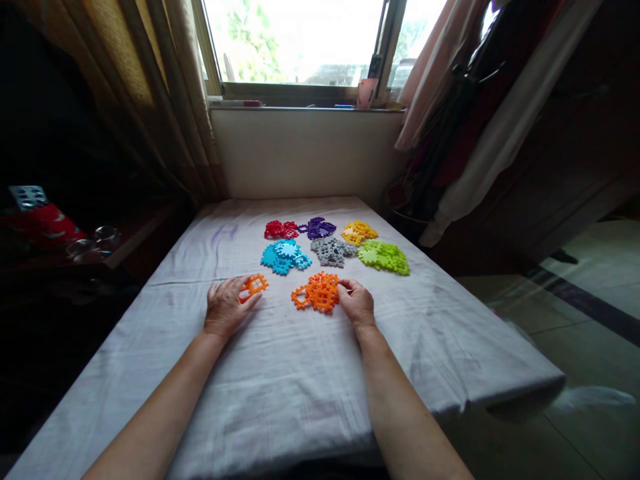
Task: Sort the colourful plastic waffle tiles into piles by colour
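My left hand (227, 307) is closed around the edge of an orange interlocking plastic tile (257, 285) with a window-like grid, at the left front of the piles. Its fingers hide part of the tile. To the right lies a pile of orange interlocking tiles (323, 297), some framed, some with grids. My right hand (357, 303) is at this pile's right edge, thumb and forefinger pinched on an orange tile there; the rest of its fingers are curled. Just behind are a light blue pile (280, 259) and a grey pile (333, 252) of similar tiles.
Red (281, 230), purple (320, 229), yellow (359, 233) and lime green (384, 257) tile piles lie farther back on the white-sheeted table (280, 387). Behind is a window ledge with a pink cup (367, 93). Clothes (480, 147) hang at right; glassware (95, 243) stands at left.
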Available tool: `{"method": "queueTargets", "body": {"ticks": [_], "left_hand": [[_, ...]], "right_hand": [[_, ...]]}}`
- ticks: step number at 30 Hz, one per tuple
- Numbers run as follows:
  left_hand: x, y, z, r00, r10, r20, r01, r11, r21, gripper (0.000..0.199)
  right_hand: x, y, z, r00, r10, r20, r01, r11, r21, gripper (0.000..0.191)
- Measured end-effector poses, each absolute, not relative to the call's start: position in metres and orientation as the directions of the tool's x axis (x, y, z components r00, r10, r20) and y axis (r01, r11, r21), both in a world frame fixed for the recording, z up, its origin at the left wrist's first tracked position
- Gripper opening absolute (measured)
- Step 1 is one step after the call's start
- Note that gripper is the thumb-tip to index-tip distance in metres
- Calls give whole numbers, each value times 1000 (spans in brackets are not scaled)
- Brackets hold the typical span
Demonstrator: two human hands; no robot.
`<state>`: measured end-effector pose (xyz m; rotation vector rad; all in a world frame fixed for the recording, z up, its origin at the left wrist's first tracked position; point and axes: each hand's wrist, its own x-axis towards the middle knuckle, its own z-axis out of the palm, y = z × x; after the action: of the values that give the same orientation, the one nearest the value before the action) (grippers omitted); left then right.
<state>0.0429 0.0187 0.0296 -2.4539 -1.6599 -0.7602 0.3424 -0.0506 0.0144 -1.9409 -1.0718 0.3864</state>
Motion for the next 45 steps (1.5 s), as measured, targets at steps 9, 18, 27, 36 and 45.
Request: {"method": "queueTargets", "body": {"ticks": [9,18,27,36,45], "left_hand": [[133,7,12,456,764,456,724,-617,309,56],[58,22,10,304,891,338,901,-384,201,61],[63,26,9,288,850,441,781,-475,406,44],[144,23,-2,452,768,454,615,-637,465,52],[38,38,-10,288,862,417,839,-437,325,59]], "right_hand": [[344,-51,10,608,775,172,506,-211,-837,29],[345,-49,11,612,778,142,490,-233,-840,29],[343,-49,7,610,771,185,522,-215,-825,28],[311,-51,8,580,730,362,716,-244,-655,51],[244,-10,15,443,870,215,806,-282,-520,58]]}}
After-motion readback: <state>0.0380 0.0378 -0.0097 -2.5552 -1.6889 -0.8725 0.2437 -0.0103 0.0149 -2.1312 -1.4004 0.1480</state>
